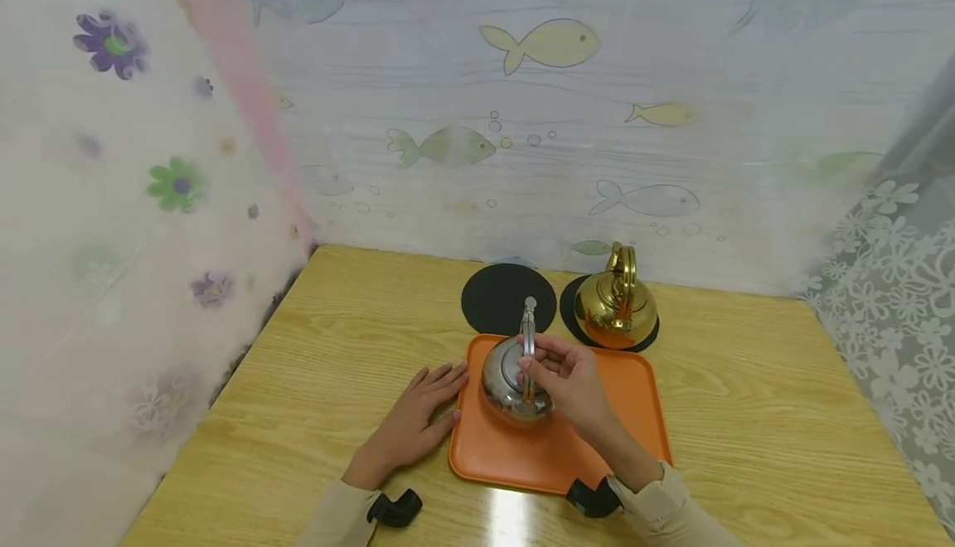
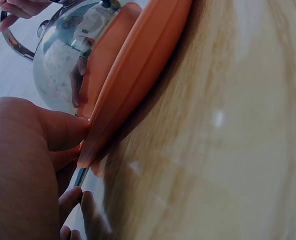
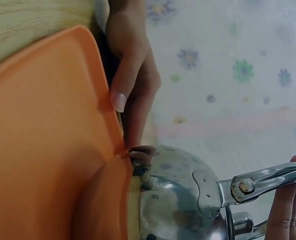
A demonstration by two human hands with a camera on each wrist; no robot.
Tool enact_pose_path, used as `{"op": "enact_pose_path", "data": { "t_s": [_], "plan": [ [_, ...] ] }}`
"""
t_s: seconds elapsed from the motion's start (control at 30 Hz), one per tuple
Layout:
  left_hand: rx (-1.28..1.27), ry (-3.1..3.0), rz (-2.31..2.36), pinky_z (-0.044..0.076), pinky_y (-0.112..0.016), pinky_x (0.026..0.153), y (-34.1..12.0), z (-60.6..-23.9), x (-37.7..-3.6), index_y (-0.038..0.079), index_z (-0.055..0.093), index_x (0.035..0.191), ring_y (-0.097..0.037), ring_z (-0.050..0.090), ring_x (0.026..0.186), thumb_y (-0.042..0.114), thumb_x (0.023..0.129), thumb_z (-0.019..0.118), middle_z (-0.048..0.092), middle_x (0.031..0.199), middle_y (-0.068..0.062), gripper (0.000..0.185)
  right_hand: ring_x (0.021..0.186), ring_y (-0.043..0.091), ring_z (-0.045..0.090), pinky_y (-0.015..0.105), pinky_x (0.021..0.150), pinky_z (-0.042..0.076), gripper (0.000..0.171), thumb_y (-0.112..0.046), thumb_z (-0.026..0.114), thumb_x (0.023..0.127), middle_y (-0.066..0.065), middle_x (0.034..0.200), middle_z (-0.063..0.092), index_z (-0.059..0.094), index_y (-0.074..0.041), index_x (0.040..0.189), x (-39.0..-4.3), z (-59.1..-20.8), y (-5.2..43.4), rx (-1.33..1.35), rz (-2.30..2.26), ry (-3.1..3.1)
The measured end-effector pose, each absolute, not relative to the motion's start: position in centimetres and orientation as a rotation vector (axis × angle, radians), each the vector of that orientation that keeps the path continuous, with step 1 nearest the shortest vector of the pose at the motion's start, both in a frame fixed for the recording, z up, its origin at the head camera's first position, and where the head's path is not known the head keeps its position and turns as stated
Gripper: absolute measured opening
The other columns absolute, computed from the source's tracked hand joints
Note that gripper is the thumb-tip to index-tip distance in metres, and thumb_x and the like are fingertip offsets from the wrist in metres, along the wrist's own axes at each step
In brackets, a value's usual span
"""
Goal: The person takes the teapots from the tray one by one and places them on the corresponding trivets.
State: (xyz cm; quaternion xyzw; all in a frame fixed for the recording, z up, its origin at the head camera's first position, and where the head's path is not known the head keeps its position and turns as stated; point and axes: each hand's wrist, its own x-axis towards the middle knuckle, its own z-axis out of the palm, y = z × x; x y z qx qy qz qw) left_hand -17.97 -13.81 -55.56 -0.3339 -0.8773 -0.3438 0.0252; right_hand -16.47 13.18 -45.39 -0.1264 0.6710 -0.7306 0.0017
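A silver kettle (image 1: 496,385) with an upright metal handle is over the left part of an orange tray (image 1: 630,398). My right hand (image 1: 578,385) grips the kettle's handle between thumb and fingers. In the right wrist view, the kettle's shiny body (image 3: 180,185) is close to the tray surface. My left hand (image 1: 414,427) lies at the tray's left edge with its fingers extended. Seen from the left wrist, the thumb and fingers of that hand (image 2: 23,165) touch the tray's raised rim (image 2: 133,75).
Behind the tray lies a round black mat (image 1: 500,294). To its right, a gold kettle (image 1: 597,315) stands on a second black mat (image 1: 570,315). The wooden table (image 1: 328,348) meets patterned curtains (image 1: 418,215) at the back and left, with lacy fabric (image 1: 895,323) at the right.
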Motion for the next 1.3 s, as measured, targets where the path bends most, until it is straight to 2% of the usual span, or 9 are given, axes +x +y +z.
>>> {"op": "enact_pose_path", "data": {
  "t_s": [0.27, 0.97, 1.3],
  "plan": [
    [-1.022, -2.728, -1.057, 0.019, -0.062, 0.122, -13.83, -55.59, -17.98, 0.013, 0.048, 0.153, -0.030, 0.035, 0.151, 0.033, 0.102, 0.059, 0.041, 0.161, -0.001, 0.056, 0.085, 0.005, 0.070, 0.018, 0.074, 0.059, 0.038, 0.004, 0.067, 0.094, -0.007, 0.093, 0.071, 0.058, 0.021, 0.128, -16.62, -45.29, 13.09, -0.422, -2.302, 2.110],
    [-1.036, -2.703, -1.049, 0.021, -0.063, 0.121, -13.77, -55.69, -17.92, 0.010, 0.050, 0.152, -0.031, 0.036, 0.150, 0.032, 0.102, 0.058, 0.043, 0.160, -0.004, 0.055, 0.082, 0.004, 0.071, 0.018, 0.074, 0.059, 0.037, 0.004, 0.066, 0.095, -0.008, 0.091, 0.071, 0.058, 0.023, 0.126, -16.98, -45.36, 13.11, -0.443, -2.345, 2.128],
    [-1.039, -2.700, -1.049, 0.021, -0.064, 0.121, -13.88, -55.59, -17.94, 0.010, 0.050, 0.152, -0.033, 0.037, 0.149, 0.031, 0.102, 0.060, 0.043, 0.160, -0.005, 0.055, 0.084, 0.004, 0.069, 0.016, 0.073, 0.057, 0.037, 0.003, 0.066, 0.096, -0.003, 0.094, 0.071, 0.058, 0.022, 0.126, -17.15, -45.40, 12.89, -0.425, -2.361, 2.125]
  ]
}}
